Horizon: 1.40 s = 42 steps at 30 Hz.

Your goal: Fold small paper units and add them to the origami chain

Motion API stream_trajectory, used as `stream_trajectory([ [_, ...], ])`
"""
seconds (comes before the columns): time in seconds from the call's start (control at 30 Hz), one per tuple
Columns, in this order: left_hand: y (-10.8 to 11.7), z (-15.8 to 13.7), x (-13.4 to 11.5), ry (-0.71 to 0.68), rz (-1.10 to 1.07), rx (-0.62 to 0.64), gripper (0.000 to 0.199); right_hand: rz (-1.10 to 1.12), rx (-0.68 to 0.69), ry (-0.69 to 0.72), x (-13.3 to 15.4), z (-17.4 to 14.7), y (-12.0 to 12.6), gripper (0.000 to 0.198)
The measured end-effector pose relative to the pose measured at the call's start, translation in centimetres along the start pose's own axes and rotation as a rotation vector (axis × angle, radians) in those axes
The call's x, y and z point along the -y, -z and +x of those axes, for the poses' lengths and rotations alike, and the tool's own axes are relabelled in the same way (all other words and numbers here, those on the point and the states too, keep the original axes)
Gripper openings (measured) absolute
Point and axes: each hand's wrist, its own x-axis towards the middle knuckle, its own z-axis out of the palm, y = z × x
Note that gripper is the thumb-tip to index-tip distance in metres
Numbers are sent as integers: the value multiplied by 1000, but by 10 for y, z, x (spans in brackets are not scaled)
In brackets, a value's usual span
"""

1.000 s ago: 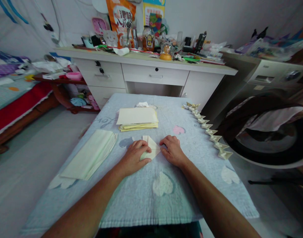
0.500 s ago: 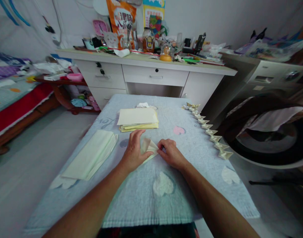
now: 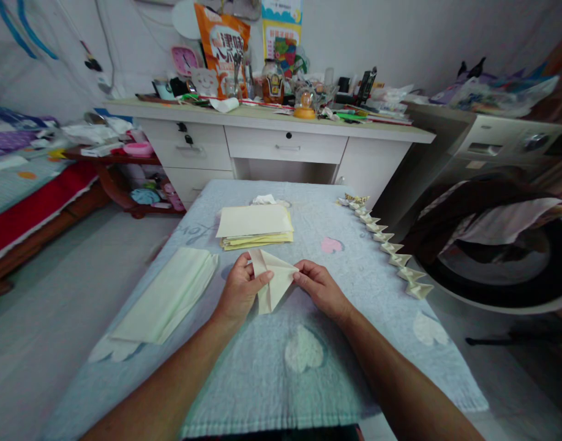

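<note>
A partly folded sheet of cream paper is held between both hands above the cloth-covered table. Its right side comes to a point, and a straight strip runs along its left side. My left hand is closed on that strip, thumb on top and fingers behind. The thumb and forefinger of my right hand pinch the pointed tip. Just beyond the hands lies a stack of cream and yellow paper sheets. To the left rests a pile of pale green folded paper.
A row of folded paper pieces runs along the table's right side. White crumpled paper lies behind the stack. Past the table stands a cluttered white desk. A washing machine with its door open is at the right, a bed at the left.
The folded paper has been lifted and turned, so its pointed end and side strip now show. My left hand has closed around its left edge; the right still pinches the tip.
</note>
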Motion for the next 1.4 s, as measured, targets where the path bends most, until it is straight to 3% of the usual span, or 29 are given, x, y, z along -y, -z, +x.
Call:
stream_trajectory([
  [0.17,3,-3,4,34,22,-3,52,41,-68,-19,-1,2,1,29],
  [0.3,8,-3,-1,-31,91,19,58,10,-77,-36,-2,2,6,30],
  [0.43,14,-3,-10,-217,287,-13,45,-107,-52,-48,2,0,7,31],
  [0.67,15,-4,-13,-119,726,159,23,-120,-1,-48,9,-2,4,32],
  [1.03,12,-4,-6,-15,514,131,23,-34,2,-55,-4,-1,5,34],
  [1.23,12,-5,-6,66,404,226,24,-84,-24,-57,1,-1,4,34],
  [1.4,11,-7,-5,21,463,281,21,-124,-36,-65,5,-1,3,31],
])
